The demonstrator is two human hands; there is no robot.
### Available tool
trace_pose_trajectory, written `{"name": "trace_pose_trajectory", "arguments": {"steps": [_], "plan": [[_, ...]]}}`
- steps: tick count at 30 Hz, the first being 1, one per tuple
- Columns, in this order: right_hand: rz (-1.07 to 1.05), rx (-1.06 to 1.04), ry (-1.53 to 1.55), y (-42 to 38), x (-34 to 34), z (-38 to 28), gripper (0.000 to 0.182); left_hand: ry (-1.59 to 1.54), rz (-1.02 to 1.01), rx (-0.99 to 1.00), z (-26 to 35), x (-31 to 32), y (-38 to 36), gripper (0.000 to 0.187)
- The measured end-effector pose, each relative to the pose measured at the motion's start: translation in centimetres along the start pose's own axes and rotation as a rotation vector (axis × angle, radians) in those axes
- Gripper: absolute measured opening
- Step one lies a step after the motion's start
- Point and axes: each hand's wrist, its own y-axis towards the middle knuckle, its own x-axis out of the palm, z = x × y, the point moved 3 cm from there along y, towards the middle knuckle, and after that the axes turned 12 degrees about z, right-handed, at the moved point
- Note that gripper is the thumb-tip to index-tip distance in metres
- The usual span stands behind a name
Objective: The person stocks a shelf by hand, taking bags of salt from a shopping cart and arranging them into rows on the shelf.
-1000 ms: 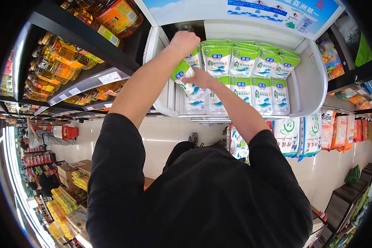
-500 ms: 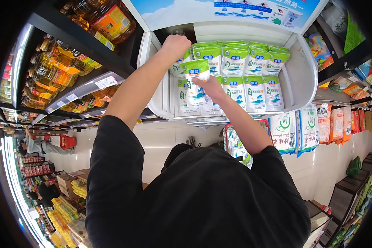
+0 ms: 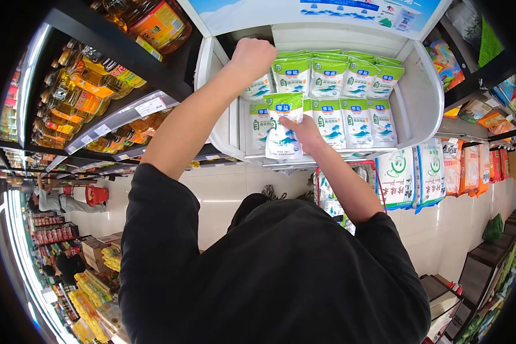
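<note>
My right hand grips a white and green bag of salt by its right edge, thumb across the front. The bag is upright, in front of the front row in a white display bin. My left hand is closed, knuckles up, at the bin's back left corner. It is over the leftmost back-row bag of salt, whose top it hides; I cannot see what its fingers hold. More bags of salt stand upright in two tiers to the right.
Bottles of cooking oil fill the dark shelf on the left. Below the bin is a red-rimmed basket with packets inside. Large rice bags stand to the right. A person in grey is far off at left.
My right hand has brought its bag of salt a little right and down, toward the bin's front. My left hand has shifted slightly right and up, still closed.
</note>
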Motion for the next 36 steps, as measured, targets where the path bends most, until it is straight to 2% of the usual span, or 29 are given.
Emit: {"name": "trace_pose_trajectory", "arguments": {"steps": [3,5,7,9,10,12,13,15,16,18,21,25,27,29,30,32,34,36], "plan": [[0.002,0.044,0.02,0.1,1.3,0.3,0.04,-0.047,0.136,0.001,3.2,-2.4,-3.5,0.036],[0.006,0.062,0.075,0.6,1.9,1.2,0.04,-0.193,0.104,-0.019,6.9,-4.5,-7.4,0.038],[0.129,0.028,-0.043,2.7,1.8,2.7,0.039,-0.389,0.262,-0.202,9.6,-3.2,-12.8,0.045],[0.06,0.006,0.069,1.2,2.7,1.0,0.039,-0.501,0.46,-0.38,10.6,-2.4,-17.7,0.054],[-0.003,-0.011,0.178,-0.1,3.1,-0.1,0.039,-0.505,0.464,-0.381,11.6,-2.2,-19.6,0.054],[-0.008,-0.008,0.189,-2.2,2.9,-1.2,0.038,-0.723,0.424,-0.745,12.7,-0.9,-23.1,0.063],[-0.021,0.019,0.213,-3.1,3.0,-1.5,0.038,-0.729,0.427,-0.761,12.9,-0.3,-23.8,0.063],[-0.056,0.04,0.198,-4.6,3.5,-2.1,0.037,-1.306,0.162,-0.92,13.3,1.9,-24.8,0.053],[-0.064,0.04,0.184,-4.9,3.7,-2.0,0.037,-1.308,0.174,-0.931,13.3,2.6,-25.1,0.053],[-0.07,0.022,0.239,-5.3,3.9,-1.9,0.036,-1.904,-0.035,-1.084,14.3,4.5,-25.2,0.041],[-0.019,-0.012,0.297,-4.4,4.1,-2.3,0.035,-1.793,-0.06,-1.03,14.4,5.0,-26.2,0.034],[0.075,-0.175,0.248,-4.6,5.0,-2.2,0.032,-1.817,-0.132,-1.085,14.6,5.1,-27.0,0.036],[0.141,-0.218,0.218,-3.9,5.1,-1.6,0.032,-1.918,-0.103,-1.194,14.9,5.6,-27.2,0.036],[0.209,-0.286,-0.099,-1.0,4.6,-0.7,0.029,-1.959,-0.092,-1.269,14.4,6.9,-27.1,0.034],[0.213,-0.293,-0.094,-0.1,4.7,-0.6,0.029,-2.005,-0.069,-1.342,14.1,7.8,-26.9,0.033],[0.148,-0.157,-0.332,1.7,5.1,0.3,0.031,-1.995,-0.053,-1.384,14.2,9.3,-26.9,0.033],[0.182,-0.177,-0.367,3.8,5.2,2.1,0.035,-2.026,0.028,-1.454,14.9,9.8,-27.3,0.037],[0.174,-0.352,-0.229,7.1,5.5,3.6,0.033,-2.104,0.038,-1.46,15.0,10.9,-28.0,0.037]]}}
